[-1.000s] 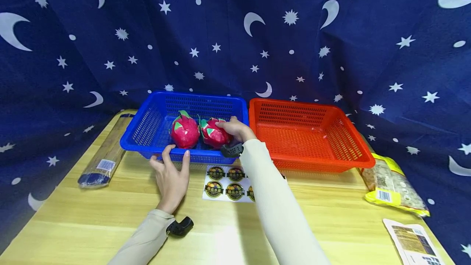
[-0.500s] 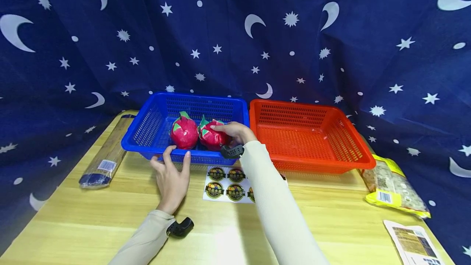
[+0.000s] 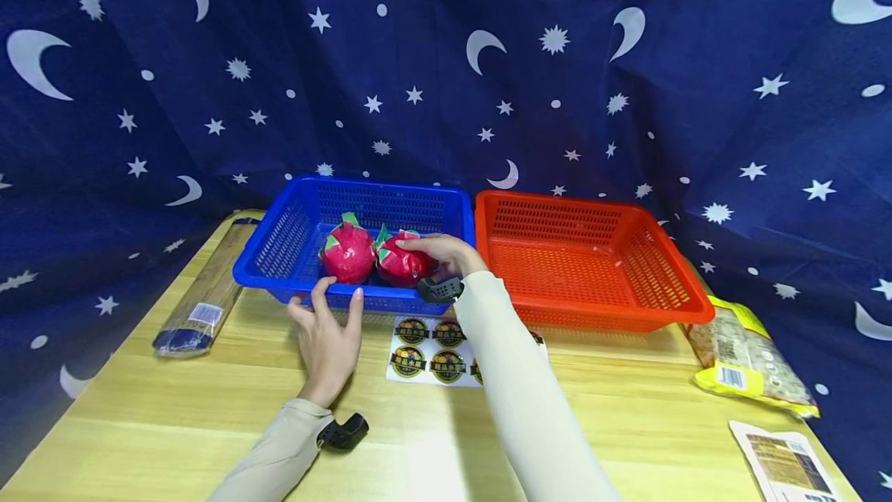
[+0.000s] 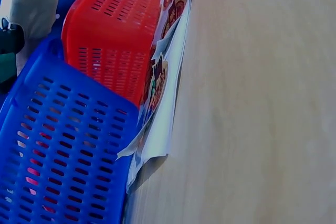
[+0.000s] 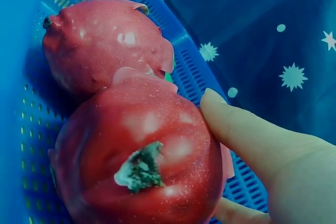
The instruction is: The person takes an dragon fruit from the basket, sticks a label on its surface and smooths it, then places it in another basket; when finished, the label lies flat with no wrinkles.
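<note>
Two pink-red dragon fruits with green-tipped scales sit side by side in a blue plastic basket (image 3: 279, 283). My right hand (image 3: 449, 252) reaches over the basket's near right side and holds the right dragon fruit (image 3: 399, 263). In the right wrist view its thumb (image 5: 252, 135) lies along that fruit, whose cut stem end faces the camera; the other fingers are mostly hidden. The left dragon fruit (image 3: 347, 256) lies against it, untouched by a hand. With bent fingers my left hand (image 3: 329, 347) holds the basket's near rim; the left wrist view does not show this hand.
An empty red basket (image 3: 592, 314) stands right of the blue one. A sheet of round stickers (image 3: 428, 348) lies in front, partly under my right sleeve. A long wrapped package (image 3: 209, 289) lies at left; a yellow bag (image 3: 753, 355) and white pouch (image 3: 783, 459) lie at right.
The right dragon fruit has turned and shifted slightly toward the basket's near side, with my right hand moving along. The left hand stays at the rim. The head view has shifted slightly.
</note>
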`<state>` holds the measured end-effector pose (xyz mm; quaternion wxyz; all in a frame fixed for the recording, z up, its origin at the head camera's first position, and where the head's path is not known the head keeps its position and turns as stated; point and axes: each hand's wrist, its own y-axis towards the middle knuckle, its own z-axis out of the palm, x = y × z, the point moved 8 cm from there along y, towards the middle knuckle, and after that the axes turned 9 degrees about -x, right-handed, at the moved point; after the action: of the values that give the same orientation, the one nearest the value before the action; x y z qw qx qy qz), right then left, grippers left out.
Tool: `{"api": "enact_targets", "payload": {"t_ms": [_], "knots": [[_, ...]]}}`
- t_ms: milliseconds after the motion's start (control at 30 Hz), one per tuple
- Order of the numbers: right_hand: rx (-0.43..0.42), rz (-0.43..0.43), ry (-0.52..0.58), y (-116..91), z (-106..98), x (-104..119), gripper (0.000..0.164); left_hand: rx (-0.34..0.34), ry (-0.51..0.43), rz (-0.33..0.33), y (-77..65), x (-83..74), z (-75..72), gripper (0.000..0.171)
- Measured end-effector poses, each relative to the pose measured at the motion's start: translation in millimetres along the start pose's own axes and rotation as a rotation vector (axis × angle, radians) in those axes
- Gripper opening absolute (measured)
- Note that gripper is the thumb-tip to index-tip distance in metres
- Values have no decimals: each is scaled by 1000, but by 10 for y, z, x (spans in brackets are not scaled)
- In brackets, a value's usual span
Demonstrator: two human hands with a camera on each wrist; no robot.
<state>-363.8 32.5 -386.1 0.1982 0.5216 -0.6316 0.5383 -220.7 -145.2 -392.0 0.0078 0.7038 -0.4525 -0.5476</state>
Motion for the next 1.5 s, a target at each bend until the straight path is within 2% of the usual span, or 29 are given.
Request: {"api": "enact_targets", "payload": {"t_ms": [200, 667, 933, 1100, 1333, 1500], "knots": [[15, -15, 35, -16, 29, 2, 56, 0, 8, 9, -9, 3, 4, 49], [-40, -47, 26, -52, -10, -12, 52, 20, 23, -3, -37, 15, 23, 49], [-52, -34, 103, -119, -3, 2, 60, 21, 29, 1, -35, 10, 25, 50], [-62, -35, 135, -92, -42, -13, 60, 20, 25, 10, -45, 6, 28, 50], [-57, -87, 173, -153, -99, 80, 59, 0, 19, 23, -26, 1, 16, 49], [-62, -109, 263, -255, -140, 164, 64, -10, 18, 30, 0, 4, 3, 49]]}}
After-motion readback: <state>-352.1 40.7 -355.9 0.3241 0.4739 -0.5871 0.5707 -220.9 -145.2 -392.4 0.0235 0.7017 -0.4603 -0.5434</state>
